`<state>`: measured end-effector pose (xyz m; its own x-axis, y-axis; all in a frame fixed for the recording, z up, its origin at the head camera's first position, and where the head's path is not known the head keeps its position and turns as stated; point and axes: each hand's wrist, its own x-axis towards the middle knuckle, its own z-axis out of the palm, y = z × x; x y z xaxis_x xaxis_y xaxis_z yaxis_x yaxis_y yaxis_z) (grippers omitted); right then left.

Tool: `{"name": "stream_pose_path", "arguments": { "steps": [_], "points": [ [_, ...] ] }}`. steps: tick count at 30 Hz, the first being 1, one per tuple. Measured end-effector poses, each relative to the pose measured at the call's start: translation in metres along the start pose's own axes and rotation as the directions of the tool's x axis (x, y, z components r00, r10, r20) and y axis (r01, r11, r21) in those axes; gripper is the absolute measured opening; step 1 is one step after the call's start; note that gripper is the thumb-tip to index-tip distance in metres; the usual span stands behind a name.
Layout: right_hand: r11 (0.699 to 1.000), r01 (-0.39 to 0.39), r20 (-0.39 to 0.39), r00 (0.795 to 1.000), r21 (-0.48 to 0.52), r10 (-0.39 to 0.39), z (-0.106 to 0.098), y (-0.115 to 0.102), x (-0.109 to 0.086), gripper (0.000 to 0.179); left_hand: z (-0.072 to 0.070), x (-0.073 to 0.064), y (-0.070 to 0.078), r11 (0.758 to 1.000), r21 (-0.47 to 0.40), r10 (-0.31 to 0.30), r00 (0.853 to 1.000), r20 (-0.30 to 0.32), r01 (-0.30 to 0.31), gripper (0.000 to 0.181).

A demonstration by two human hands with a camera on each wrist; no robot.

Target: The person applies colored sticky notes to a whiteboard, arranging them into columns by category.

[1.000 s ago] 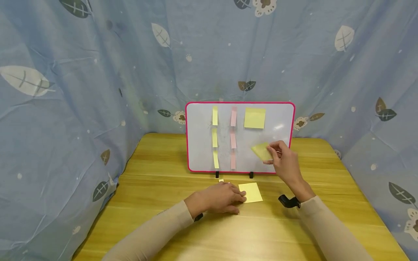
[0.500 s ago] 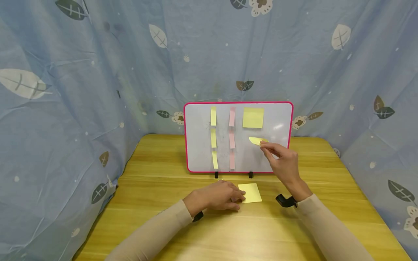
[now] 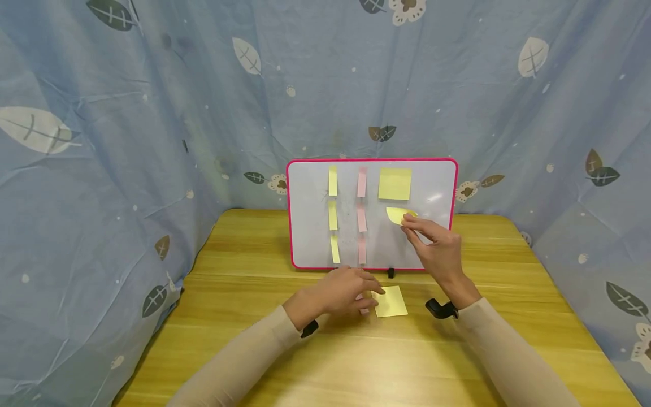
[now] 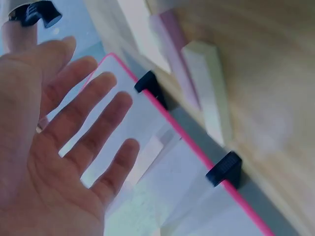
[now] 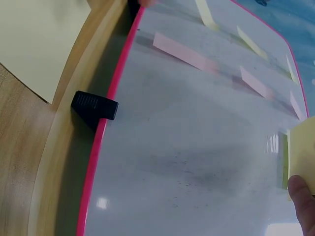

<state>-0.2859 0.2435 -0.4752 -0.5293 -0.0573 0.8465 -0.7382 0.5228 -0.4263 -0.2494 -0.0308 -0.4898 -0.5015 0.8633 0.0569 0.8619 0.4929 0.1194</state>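
Observation:
My right hand point(image 3: 441, 249) pinches a square yellow sticky note point(image 3: 394, 215) by its edge, in front of the whiteboard point(image 3: 310, 215). The note is curled and sits just below another yellow square note point(image 3: 394, 183) stuck on the board. In the right wrist view the thumb point(image 5: 301, 196) presses the held note point(image 5: 302, 152). My left hand point(image 3: 341, 291) hovers over the table with its fingers spread, beside a yellow square pad point(image 3: 391, 302). Under it a pink strip pad point(image 3: 364, 311) partly shows. In the left wrist view a narrow yellow pad point(image 4: 209, 88) lies beside the pink one.
On the pink-framed board hang a column of yellow strips point(image 3: 333, 215) and a column of pink strips point(image 3: 361, 217). Black feet point(image 3: 391, 273) hold the board up on the wooden table point(image 3: 244, 254). A patterned blue curtain point(image 3: 315, 73) surrounds the table.
My right hand has moved up and slightly left with the note, which has turned and curled. My left hand has lifted and shifted slightly, uncovering part of the pink pad.

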Motion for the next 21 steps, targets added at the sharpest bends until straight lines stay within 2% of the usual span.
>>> {"name": "stream_pose_path", "arguments": {
  "steps": [3,6,8,12,17,21],
  "points": [
    [1.000,-0.001,-0.003,1.000,0.005,0.001,0.002,0.001,0.000,0.031,-0.009,0.004,-0.003,1.000,0.021,-0.002,0.995,-0.097,0.004,0.030],
    [1.000,0.000,-0.011,1.000,0.012,0.000,0.004,0.002,0.001,0.029,-0.015,0.008,-0.009,1.000,0.013,-0.011,0.973,-0.232,0.014,0.026],
    [1.000,0.003,-0.014,1.000,0.014,-0.002,0.005,0.003,0.001,0.027,-0.019,0.011,-0.013,1.000,0.007,-0.024,0.943,-0.331,0.028,0.024],
    [1.000,0.016,-0.013,1.000,0.003,-0.016,0.008,0.004,0.001,0.027,-0.029,0.016,-0.022,0.996,0.016,-0.068,0.868,-0.493,0.088,0.026],
    [0.999,0.037,-0.012,0.999,-0.028,-0.037,0.010,0.007,0.002,0.028,-0.053,0.026,-0.032,0.989,0.025,-0.099,0.781,-0.617,0.145,0.030],
    [0.997,0.056,0.004,0.998,-0.051,-0.056,0.010,0.009,0.004,0.029,-0.076,0.037,-0.040,0.982,0.013,-0.129,0.725,-0.676,0.187,0.034]
  ]
}}
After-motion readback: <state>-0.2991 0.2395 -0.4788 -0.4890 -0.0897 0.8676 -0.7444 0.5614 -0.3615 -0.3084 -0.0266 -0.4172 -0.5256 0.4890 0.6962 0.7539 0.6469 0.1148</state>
